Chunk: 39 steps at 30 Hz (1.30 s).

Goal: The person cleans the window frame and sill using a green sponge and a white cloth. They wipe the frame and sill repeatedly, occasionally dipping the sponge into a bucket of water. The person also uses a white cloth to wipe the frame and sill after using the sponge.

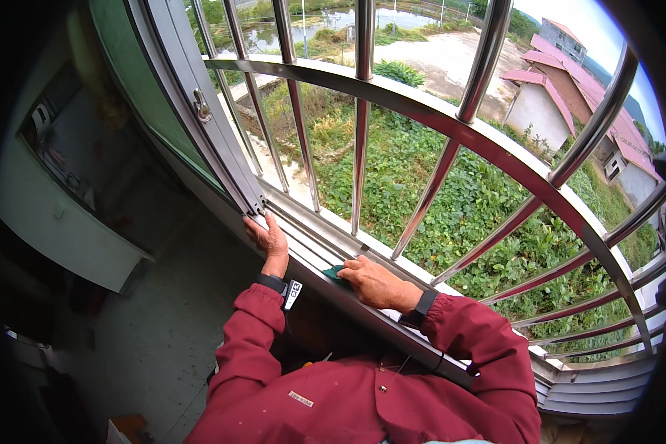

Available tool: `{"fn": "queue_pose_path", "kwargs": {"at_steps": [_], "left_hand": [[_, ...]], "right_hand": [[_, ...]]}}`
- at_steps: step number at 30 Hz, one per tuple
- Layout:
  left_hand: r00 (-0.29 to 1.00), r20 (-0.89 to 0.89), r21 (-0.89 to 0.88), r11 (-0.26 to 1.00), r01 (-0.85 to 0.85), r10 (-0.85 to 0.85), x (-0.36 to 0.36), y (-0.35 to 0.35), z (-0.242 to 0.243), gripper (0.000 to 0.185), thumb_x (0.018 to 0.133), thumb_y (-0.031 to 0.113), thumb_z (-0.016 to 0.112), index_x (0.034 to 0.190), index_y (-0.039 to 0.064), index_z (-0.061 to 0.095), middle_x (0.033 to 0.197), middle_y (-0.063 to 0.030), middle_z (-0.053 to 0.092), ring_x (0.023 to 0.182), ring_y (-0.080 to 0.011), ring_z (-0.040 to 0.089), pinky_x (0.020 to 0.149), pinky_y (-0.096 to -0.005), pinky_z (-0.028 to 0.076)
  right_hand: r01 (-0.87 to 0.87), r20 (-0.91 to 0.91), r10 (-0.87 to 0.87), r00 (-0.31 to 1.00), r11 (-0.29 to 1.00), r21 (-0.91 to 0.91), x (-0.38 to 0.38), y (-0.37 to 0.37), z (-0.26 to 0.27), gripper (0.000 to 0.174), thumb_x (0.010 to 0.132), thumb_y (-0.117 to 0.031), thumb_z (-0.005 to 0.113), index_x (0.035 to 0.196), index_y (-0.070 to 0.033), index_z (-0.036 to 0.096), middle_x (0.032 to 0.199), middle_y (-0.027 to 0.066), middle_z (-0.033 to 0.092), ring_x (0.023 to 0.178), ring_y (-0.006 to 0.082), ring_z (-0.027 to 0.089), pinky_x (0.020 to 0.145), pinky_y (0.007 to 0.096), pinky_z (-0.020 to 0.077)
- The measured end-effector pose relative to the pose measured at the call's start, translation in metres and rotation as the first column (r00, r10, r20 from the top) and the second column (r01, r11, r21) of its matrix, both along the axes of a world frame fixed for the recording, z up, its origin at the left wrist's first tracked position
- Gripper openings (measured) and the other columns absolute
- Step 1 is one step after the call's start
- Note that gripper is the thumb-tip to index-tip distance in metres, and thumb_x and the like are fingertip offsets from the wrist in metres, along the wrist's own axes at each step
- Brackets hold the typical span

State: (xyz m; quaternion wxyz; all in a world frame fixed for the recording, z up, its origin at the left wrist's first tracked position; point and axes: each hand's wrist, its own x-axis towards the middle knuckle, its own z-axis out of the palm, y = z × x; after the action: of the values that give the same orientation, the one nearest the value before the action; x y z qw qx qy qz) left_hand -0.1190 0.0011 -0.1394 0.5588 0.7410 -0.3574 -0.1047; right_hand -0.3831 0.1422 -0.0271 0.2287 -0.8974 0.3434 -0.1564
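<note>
My right hand (374, 282) presses a dark green cloth or scouring pad (336, 272) onto the metal sill track (308, 247) of a sliding window. Most of the green piece is hidden under the fingers, so its exact kind is unclear. Further left, my left hand (269, 236) rests at the lower corner of the sliding sash frame (222, 127), its thumb pointing up against the frame's foot. Nothing shows in that hand. A latch (201, 106) sits partway up the sash frame.
Shiny metal security bars (362, 166) stand just outside the opening, tied by a curved crossbar (410, 102). Green glass (155, 100) fills the sash at left. Below lies a grey floor (166, 311). Outside are green plants (399, 183) and red-roofed buildings (544, 105).
</note>
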Motion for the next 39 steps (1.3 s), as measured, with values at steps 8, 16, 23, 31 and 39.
{"fn": "queue_pose_path", "kwargs": {"at_steps": [8,16,23,31,39], "left_hand": [[0.984,-0.119,-0.202,0.974,0.105,-0.13,0.011,0.002,-0.013,0.071,0.106,0.041,0.043,0.152,-0.009,0.024,0.16,-0.0264,0.022,0.148,-0.0327,0.024,0.121,-0.0377,0.017],[0.891,-0.308,-0.448,0.877,0.174,-0.334,0.012,0.011,-0.011,0.064,0.108,0.038,0.036,0.154,-0.005,0.023,0.161,-0.0212,0.021,0.148,-0.028,0.024,0.12,-0.0359,0.02],[0.85,-0.372,-0.513,0.846,0.145,-0.371,0.008,0.016,-0.006,0.069,0.106,0.045,0.04,0.154,-0.001,0.024,0.157,-0.0176,0.03,0.14,-0.0265,0.036,0.116,-0.0366,0.029],[0.814,-0.428,-0.548,0.829,0.112,-0.393,0.003,0.015,0.001,0.073,0.105,0.049,0.041,0.154,-0.002,0.023,0.153,-0.0163,0.037,0.136,-0.0254,0.041,0.114,-0.0366,0.031],[0.887,-0.322,-0.602,0.795,0.077,-0.33,-0.001,0.009,-0.007,0.061,0.108,0.037,0.038,0.151,-0.005,0.031,0.152,-0.0169,0.039,0.137,-0.0253,0.04,0.116,-0.0363,0.027]], "right_hand": [[0.126,0.037,-0.123,0.992,0.985,-0.119,0.085,-0.057,-0.016,0.013,0.078,-0.004,0.06,0.088,0.001,0.066,0.098,0.019,0.064,0.097,0.0361,0.059,0.084,0.0413,0.0527],[0.137,-0.022,-0.143,0.99,0.976,-0.172,0.14,-0.102,-0.009,0.014,0.076,-0.006,0.066,0.086,0.002,0.07,0.094,0.0213,0.067,0.099,0.0367,0.061,0.077,0.0421,0.058],[0.187,0.088,-0.178,0.98,0.976,-0.109,0.174,-0.137,-0.012,0.02,0.084,-0.019,0.063,0.088,0.0,0.07,0.095,0.0183,0.068,0.101,0.0359,0.061,0.081,0.0417,0.0566],[0.144,0.089,-0.135,0.987,0.983,-0.109,0.195,-0.164,-0.024,0.019,0.083,-0.02,0.065,0.085,-0.002,0.07,0.096,0.0175,0.069,0.1,0.035,0.062,0.09,0.0394,0.0513],[-0.054,0.035,0.063,0.997,0.973,-0.226,0.185,-0.181,-0.031,0.025,0.088,-0.019,0.056,0.101,-0.004,0.072,0.094,0.0125,0.065,0.1,0.0277,0.059,0.091,0.0363,0.045]]}}
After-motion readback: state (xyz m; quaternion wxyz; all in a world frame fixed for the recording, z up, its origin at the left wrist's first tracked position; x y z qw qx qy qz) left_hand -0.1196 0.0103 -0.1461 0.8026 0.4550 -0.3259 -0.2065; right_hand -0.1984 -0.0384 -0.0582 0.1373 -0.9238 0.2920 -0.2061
